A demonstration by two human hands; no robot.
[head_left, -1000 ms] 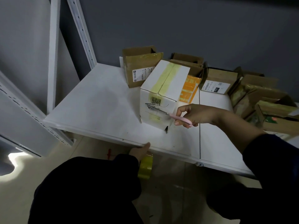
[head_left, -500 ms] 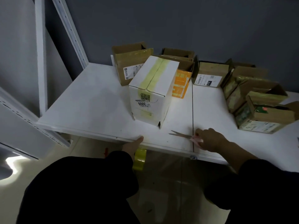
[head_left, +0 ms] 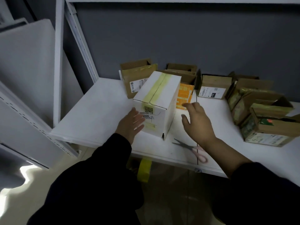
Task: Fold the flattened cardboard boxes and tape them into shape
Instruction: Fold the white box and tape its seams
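The taped white box (head_left: 155,104) stands on the shelf (head_left: 100,111), close to its near edge. The left hand (head_left: 131,124) lies flat, fingers straight, against its near-left face. The right hand (head_left: 197,122) hovers spread beside it, grasping nothing. The right forearm could knock the scissors (head_left: 190,147) off that edge.

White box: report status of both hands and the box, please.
Left hand open, at near face of white box. Right hand open, beside box, not touching. Box upright, top seam taped. Scissors lie by right wrist, not in the way.
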